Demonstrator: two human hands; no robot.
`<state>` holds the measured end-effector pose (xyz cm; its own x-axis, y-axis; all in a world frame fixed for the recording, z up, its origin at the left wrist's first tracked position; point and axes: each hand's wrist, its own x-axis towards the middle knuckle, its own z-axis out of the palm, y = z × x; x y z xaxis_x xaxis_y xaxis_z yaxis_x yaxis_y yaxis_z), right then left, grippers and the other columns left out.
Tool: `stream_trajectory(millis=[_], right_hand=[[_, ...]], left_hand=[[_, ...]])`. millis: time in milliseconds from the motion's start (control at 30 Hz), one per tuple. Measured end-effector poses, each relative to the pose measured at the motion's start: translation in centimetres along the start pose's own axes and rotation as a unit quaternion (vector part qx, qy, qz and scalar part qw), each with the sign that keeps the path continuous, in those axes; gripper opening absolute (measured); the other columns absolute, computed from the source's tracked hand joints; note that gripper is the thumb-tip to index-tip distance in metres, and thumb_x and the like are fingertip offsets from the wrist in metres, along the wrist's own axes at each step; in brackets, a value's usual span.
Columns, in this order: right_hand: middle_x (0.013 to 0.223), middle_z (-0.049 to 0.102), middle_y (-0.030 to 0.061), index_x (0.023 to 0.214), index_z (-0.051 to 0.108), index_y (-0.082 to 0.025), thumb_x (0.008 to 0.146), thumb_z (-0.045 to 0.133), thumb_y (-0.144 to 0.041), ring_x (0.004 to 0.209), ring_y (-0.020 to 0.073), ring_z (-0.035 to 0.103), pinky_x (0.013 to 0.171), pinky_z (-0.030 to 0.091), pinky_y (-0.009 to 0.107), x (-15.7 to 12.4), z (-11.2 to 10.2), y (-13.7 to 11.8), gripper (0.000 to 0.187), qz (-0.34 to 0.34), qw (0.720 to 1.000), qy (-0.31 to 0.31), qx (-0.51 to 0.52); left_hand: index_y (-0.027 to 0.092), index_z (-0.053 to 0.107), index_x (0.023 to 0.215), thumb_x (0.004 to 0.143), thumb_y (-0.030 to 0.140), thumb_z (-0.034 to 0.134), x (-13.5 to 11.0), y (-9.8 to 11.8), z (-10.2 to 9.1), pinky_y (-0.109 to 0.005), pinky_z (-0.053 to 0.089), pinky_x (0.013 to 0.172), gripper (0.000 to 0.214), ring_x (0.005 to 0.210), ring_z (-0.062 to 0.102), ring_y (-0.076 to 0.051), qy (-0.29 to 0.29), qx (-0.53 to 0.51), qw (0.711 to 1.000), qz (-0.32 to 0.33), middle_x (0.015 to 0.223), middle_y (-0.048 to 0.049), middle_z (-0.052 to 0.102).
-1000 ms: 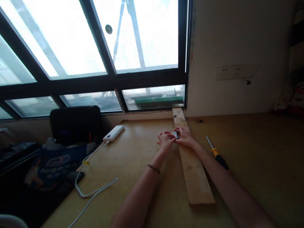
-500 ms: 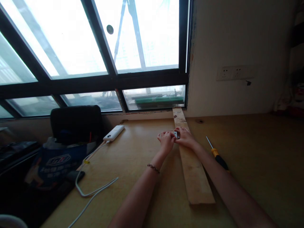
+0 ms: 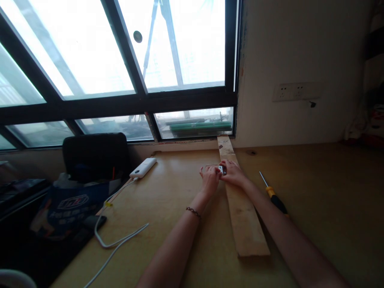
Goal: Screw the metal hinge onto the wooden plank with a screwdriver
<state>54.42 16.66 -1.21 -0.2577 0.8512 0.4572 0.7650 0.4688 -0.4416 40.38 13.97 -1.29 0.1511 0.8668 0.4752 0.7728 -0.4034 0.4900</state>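
A small shiny metal plate with holes is pinched between my two hands, over the far half of a long wooden board. My left hand comes in from the left, its fingertips closed on the plate's near edge and some fingers raised. On the other side my right hand grips the plate with thumb and fingers and appears to rest against the board. Fingers cover part of the plate, so its full shape is hidden. To the right of my right forearm lies a screwdriver with a yellow and black handle.
A white power bank with a white cable lies on the left of the wooden table. Beyond the table's left edge stand a black chair and a blue bag. Window and wall bound the far side.
The fingers of my left hand have shifted slightly at the plate, with one lifting a little. My right hand keeps its place, and the whole view has drifted slightly.
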Motion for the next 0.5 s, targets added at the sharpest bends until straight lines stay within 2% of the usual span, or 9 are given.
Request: stream_trajectory(millis=[200,300,400,500], right_hand=[[0.108,0.06,0.0076,0.109,0.05,-0.019,0.056,0.07,-0.034,0.103,0.0247,0.052,0.094,0.034,0.038,-0.1,0.0,0.1,0.059,-0.001,1.0,0.006,0.006],[0.109,0.06,0.0076,0.11,0.05,-0.019,0.056,0.07,-0.033,0.104,0.0249,0.051,0.094,0.034,0.039,-0.1,0.0,0.1,0.059,0.001,1.0,0.004,0.009],[0.11,0.059,0.0078,0.109,0.051,-0.02,0.057,0.07,-0.035,0.105,0.0253,0.051,0.094,0.034,0.039,-0.1,0.0,0.0,0.057,-0.001,1.0,0.001,0.006],[0.11,0.059,0.0081,0.108,0.052,-0.02,0.057,0.07,-0.035,0.105,0.0257,0.051,0.093,0.034,0.039,-0.1,-0.1,0.0,0.056,-0.002,1.0,-0.001,-0.001]], left_hand=[[0.026,0.061,0.081,0.074,0.026,0.061,-0.2,-0.7,0.4,-0.047,0.009,0.103,0.007,0.104,0.049,-0.021,0.04,-0.026,0.999,-0.015,0.093,-0.0005,0.066],[0.028,0.065,0.077,0.071,0.03,0.065,-0.1,-1.0,0.6,-0.049,0.01,0.101,0.007,0.108,0.045,-0.023,0.059,-0.028,0.997,-0.042,0.097,0.0005,0.065],[0.027,0.068,0.072,0.067,0.033,0.068,0.2,-1.2,0.4,-0.047,0.017,0.099,0.008,0.107,0.045,-0.024,0.048,-0.061,0.994,-0.08,0.097,-0.0011,0.064],[0.026,0.07,0.067,0.062,0.032,0.071,0.7,-1.5,0.3,-0.043,0.023,0.096,0.008,0.105,0.046,-0.025,0.024,-0.115,0.989,-0.088,0.093,-0.0029,0.065]])
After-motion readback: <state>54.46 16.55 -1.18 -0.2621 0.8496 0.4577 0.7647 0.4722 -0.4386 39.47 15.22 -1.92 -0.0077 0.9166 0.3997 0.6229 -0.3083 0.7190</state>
